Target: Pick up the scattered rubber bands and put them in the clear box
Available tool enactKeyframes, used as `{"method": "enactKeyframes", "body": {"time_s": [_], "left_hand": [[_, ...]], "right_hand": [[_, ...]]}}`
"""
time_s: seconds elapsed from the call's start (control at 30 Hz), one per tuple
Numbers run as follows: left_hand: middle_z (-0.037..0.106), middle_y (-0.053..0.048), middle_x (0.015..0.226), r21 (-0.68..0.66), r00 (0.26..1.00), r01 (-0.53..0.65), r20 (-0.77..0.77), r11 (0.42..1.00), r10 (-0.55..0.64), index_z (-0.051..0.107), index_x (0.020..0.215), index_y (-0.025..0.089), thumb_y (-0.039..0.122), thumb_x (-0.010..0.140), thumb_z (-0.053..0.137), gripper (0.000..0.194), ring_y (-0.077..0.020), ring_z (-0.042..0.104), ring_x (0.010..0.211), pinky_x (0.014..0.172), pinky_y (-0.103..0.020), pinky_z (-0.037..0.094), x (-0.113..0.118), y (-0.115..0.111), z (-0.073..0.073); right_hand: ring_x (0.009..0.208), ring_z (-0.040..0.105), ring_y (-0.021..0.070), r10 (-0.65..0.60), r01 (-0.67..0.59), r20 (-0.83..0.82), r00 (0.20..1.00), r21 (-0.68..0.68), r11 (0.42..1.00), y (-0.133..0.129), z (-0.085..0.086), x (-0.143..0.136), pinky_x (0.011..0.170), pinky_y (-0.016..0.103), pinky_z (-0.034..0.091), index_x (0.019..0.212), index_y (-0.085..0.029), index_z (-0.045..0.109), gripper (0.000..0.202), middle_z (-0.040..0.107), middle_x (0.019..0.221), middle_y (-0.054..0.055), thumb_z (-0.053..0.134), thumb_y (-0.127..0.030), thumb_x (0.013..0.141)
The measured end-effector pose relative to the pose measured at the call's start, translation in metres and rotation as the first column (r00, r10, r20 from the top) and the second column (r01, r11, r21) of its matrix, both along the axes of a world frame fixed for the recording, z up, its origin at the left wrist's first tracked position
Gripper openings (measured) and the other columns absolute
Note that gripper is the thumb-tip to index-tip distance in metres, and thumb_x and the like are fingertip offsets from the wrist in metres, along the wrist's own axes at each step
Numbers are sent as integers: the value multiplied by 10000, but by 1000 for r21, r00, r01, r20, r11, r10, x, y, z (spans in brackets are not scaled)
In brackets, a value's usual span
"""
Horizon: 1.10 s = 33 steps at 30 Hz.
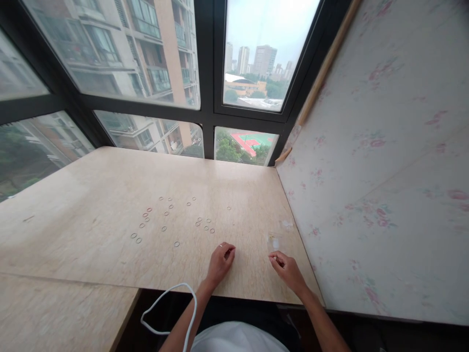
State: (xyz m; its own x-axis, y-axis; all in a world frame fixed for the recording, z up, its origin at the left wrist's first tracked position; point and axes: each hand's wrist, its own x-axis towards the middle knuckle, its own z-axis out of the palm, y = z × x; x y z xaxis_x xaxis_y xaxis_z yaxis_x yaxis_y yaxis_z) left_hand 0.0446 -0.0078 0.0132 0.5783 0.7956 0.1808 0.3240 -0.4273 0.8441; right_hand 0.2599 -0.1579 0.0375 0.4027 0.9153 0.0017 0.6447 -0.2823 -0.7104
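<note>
My left hand [221, 260] rests on the stone-patterned ledge [249, 186], fingers curled and thumb against the forefinger. Whatever it may pinch is too small to make out. It wears a ring on one finger. My right hand [287, 270] is also closed in a pinch, its fingertips just in front of a small clear plastic bag [274, 242]; anything between them cannot be made out. Several thin small rings lie spread to the left, among them a reddish ring [149, 209], a dark ring [177, 244] and a lone pale ring [229, 208].
A white cable [190, 293] loops over the ledge's front edge by my left forearm. Flowered wallpaper covers the wall [366, 171] on the right. Dark-framed windows [208, 78] stand behind the ledge. Another clear plastic scrap [286, 224] lies near the wall.
</note>
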Motion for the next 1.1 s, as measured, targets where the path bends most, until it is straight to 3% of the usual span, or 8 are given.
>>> {"method": "enactKeyframes", "body": {"time_s": [0.1, 0.2, 0.3, 0.4, 0.5, 0.7, 0.87, 1.1], "left_hand": [[663, -48, 823, -169, 996, -6, 88, 986, 21, 644, 846, 179, 326, 864, 500, 207, -170, 614, 761, 687, -292, 491, -4, 7, 4], [675, -51, 798, -306, 979, -98, 141, 947, 147, 658, 881, 160, 376, 839, 525, 257, -164, 624, 704, 633, -276, 505, -8, 27, 11], [678, -51, 790, -280, 953, -237, 119, 930, 279, 663, 889, 153, 387, 828, 528, 278, -156, 614, 668, 612, -266, 501, -9, 57, 21], [687, -57, 867, -161, 954, -297, -10, 941, 299, 660, 964, 150, 344, 855, 489, 281, -143, 609, 655, 626, -265, 501, -1, 89, 30], [681, -68, 976, -20, 948, -250, -208, 968, 241, 644, 1069, 151, 268, 863, 493, 282, -133, 615, 691, 704, -266, 501, 20, 114, 33], [573, -112, 1159, 81, 897, -151, -407, 985, 171, 618, 1150, 186, 162, 809, 548, 349, -167, 622, 817, 762, -285, 465, 65, 139, 25], [568, -129, 1061, 135, 830, -44, -547, 990, 112, 677, 907, 159, 215, 862, 493, 198, -193, 619, 792, 695, -286, 445, 80, 150, 25], [603, -120, 963, 177, 772, 97, -635, 979, 38, 665, 766, 157, 286, 915, 426, 310, -204, 603, 844, 728, -285, 422, 85, 161, 26]], "right_hand": [[500, 536, 153, 7, -7, -6, 1000, -4, 1000, -9, -14, -13, 512, 251, 410, 857, -196, 674, 325, 573, 541, -12, 459, -439, 869], [567, 610, 178, -26, 27, -12, 1000, 41, 999, -16, -23, -20, 573, 266, 474, 873, -204, 689, 341, 655, 630, 27, 462, -458, 873], [589, 642, 193, -94, 93, 5, 996, 87, 992, -19, -28, -27, 585, 271, 502, 869, -222, 702, 352, 689, 674, 47, 462, -479, 870], [625, 667, 213, -119, 112, 61, 991, 99, 989, -20, -33, -32, 605, 296, 519, 874, -247, 709, 354, 718, 731, 62, 450, -489, 875], [649, 678, 224, -120, 109, 105, 987, 106, 988, -20, -36, -35, 624, 311, 527, 885, -254, 714, 355, 730, 765, 72, 436, -476, 886], [652, 684, 215, -130, 115, 110, 985, 129, 985, -20, -40, -33, 623, 288, 526, 891, -247, 722, 336, 733, 774, 73, 444, -436, 896], [669, 690, 217, -170, 155, 117, 978, 127, 980, -16, -41, -33, 629, 285, 524, 909, -233, 719, 341, 738, 811, 80, 430, -416, 907], [627, 681, 190, -188, 169, 134, 973, 144, 975, -13, -40, -32, 603, 250, 514, 906, -217, 723, 355, 732, 766, 72, 428, -414, 915]]}}
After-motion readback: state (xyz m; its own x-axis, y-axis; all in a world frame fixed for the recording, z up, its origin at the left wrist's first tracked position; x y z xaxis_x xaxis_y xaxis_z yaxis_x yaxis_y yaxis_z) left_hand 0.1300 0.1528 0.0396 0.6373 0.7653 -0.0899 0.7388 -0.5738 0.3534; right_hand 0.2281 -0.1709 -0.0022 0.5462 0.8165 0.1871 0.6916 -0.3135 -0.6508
